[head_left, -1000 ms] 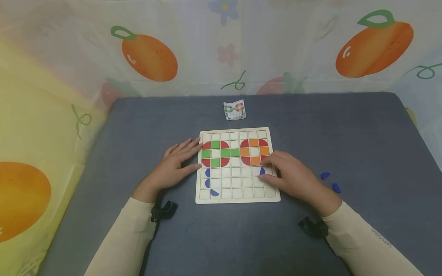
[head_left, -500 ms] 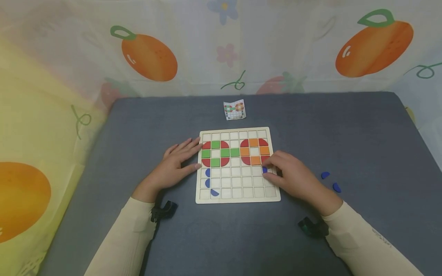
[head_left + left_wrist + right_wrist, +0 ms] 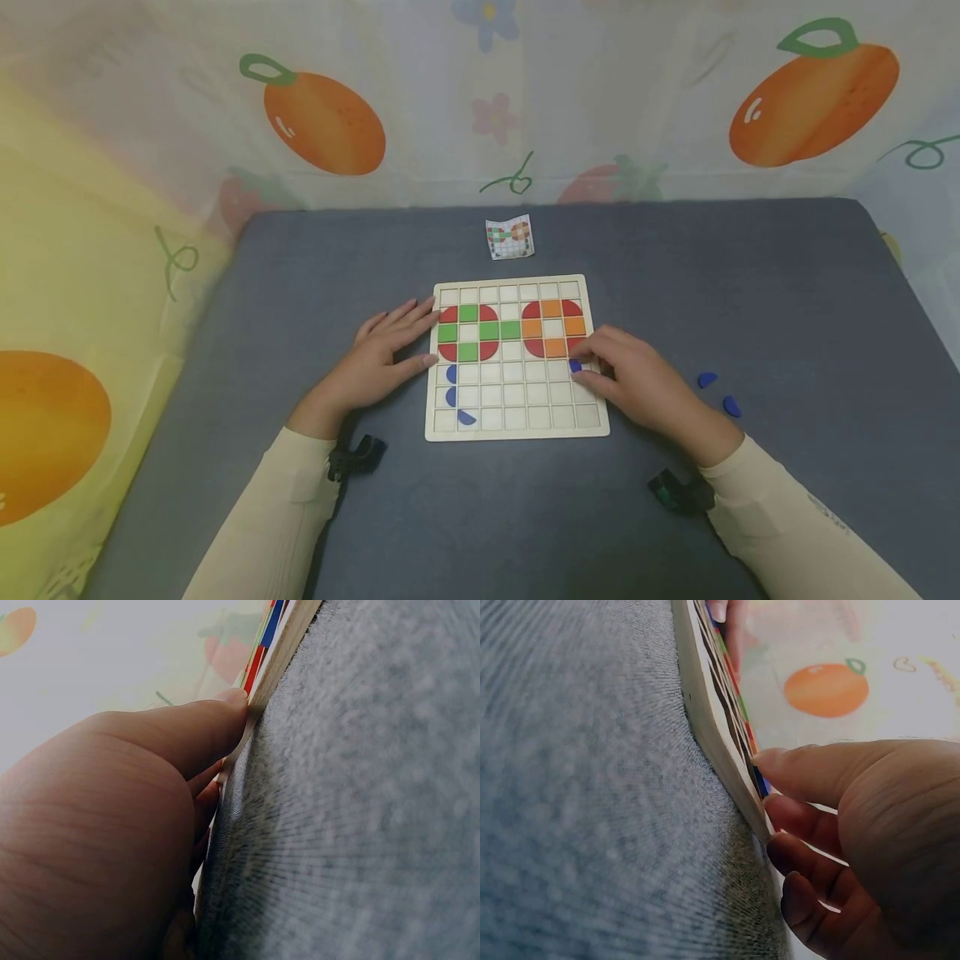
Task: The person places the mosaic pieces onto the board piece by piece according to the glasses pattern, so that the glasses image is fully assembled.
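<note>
A wooden grid board (image 3: 517, 435) lies on the table with red quarter-round, green square and orange square pieces in its upper rows. My left hand (image 3: 378, 367) rests along the board's left edge, fingers straight; its thumb (image 3: 217, 724) touches the rim in the left wrist view. Thumb and forefinger of my right hand (image 3: 637, 379) pinch a blue half-round piece (image 3: 575, 366) over a cell below the right red-and-orange ring. That same blue piece (image 3: 761, 782) shows between the fingertips in the right wrist view. Several other blue pieces (image 3: 451, 374) sit in the board's lower left cells.
Two loose blue half-round pieces (image 3: 707, 380) lie on the grey table (image 3: 525, 517) right of the board. Behind the board is a small paper card (image 3: 510, 237) with a printed coloured pattern. A fruit-patterned cloth (image 3: 427, 100) hangs beyond the table's far edge.
My right hand has shifted slightly right and away from me, carrying the blue half-round piece closer to the board's right column. My left hand has stayed in place.
</note>
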The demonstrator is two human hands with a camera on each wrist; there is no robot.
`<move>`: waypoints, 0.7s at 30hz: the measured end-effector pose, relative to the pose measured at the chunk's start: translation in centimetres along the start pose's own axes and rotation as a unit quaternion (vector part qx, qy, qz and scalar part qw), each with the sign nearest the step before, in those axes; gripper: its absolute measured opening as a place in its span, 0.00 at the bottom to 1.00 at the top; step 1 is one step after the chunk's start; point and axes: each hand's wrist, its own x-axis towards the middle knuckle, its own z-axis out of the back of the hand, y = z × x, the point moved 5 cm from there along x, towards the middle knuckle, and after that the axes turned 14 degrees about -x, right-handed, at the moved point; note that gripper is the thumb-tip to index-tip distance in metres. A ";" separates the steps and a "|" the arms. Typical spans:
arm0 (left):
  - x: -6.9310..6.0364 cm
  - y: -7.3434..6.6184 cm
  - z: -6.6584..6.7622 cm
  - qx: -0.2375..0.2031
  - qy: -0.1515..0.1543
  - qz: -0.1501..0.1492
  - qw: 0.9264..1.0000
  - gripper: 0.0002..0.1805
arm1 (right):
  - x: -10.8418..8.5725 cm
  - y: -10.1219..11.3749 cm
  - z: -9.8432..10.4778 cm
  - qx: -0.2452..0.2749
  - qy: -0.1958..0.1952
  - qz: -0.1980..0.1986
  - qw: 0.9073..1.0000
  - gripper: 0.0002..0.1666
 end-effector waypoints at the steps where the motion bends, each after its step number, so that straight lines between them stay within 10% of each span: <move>1: 0.0 0.0 0.0 0.001 0.000 0.000 1.000 0.42 | 0.0 0.0 0.0 0.001 -0.002 0.001 1.000 0.14; 21: 0.0 -0.1 -0.1 0.005 0.003 -0.001 1.000 0.42 | 0.0 0.2 -0.1 -0.040 -0.010 0.008 0.999 0.15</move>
